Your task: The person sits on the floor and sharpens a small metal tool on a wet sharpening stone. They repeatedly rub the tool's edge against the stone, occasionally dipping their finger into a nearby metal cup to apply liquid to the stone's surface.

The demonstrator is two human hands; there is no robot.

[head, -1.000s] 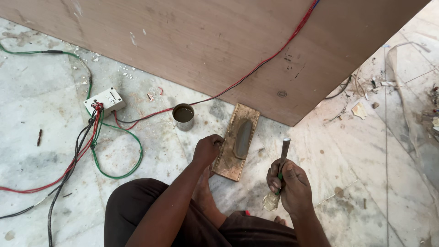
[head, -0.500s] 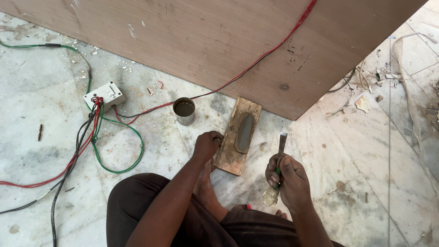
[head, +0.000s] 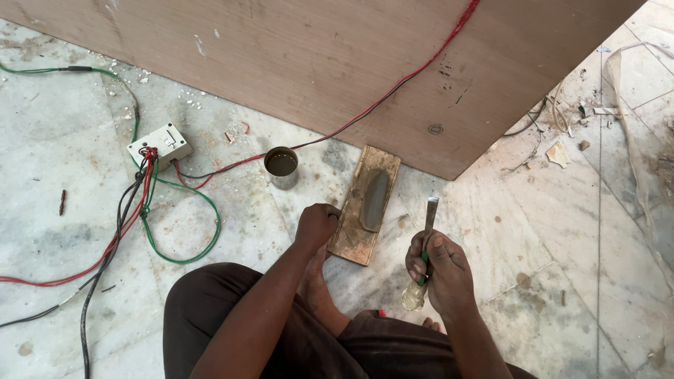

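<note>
Fisted right hand, steel chisel

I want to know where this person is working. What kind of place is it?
Probably a room being built or fitted out: a big plywood sheet lies on the dusty marble floor, loose wires trail about, and the right hand holds a chisel.

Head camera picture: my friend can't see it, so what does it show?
A person sitting on a marble floor grips a chisel in the right hand, blade up, while the left hand touches a wooden block holding a grey sharpening stone. A small cup, wires and a plywood sheet lie nearby.
</note>
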